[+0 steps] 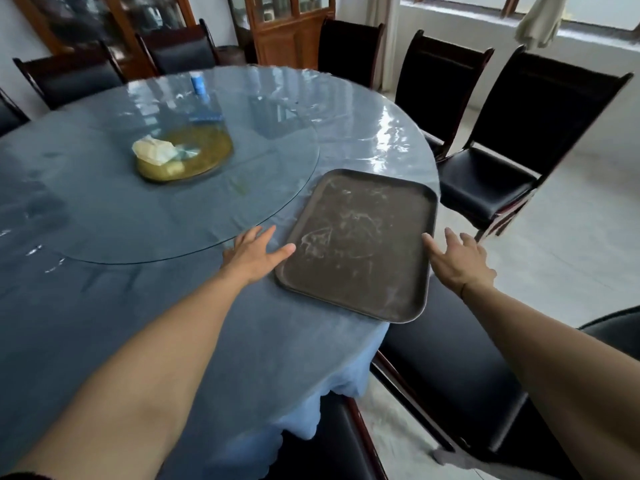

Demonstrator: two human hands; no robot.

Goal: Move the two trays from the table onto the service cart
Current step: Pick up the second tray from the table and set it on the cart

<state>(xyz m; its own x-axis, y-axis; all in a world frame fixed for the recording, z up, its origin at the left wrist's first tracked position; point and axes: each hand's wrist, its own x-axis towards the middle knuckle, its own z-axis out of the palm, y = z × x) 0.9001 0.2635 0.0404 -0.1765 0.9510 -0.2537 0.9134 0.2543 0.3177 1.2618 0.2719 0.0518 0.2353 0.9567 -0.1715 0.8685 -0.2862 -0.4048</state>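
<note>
A dark brown rectangular tray (358,244), scuffed with pale marks, lies flat at the right edge of the round table (104,306); a second rim line along its near edge suggests another tray beneath it. My left hand (254,252) is open beside the tray's left edge, thumb tip touching or nearly touching the rim. My right hand (457,259) is open just off the tray's right edge, fingers spread, holding nothing. No service cart is in view.
The table has a blue cloth under clear plastic and a glass turntable (166,188) carrying a brass base (183,157) with crumpled tissue and a blue bottle (198,83). Black chairs (485,181) ring the table, one (450,368) right below the tray. Wooden cabinets stand behind.
</note>
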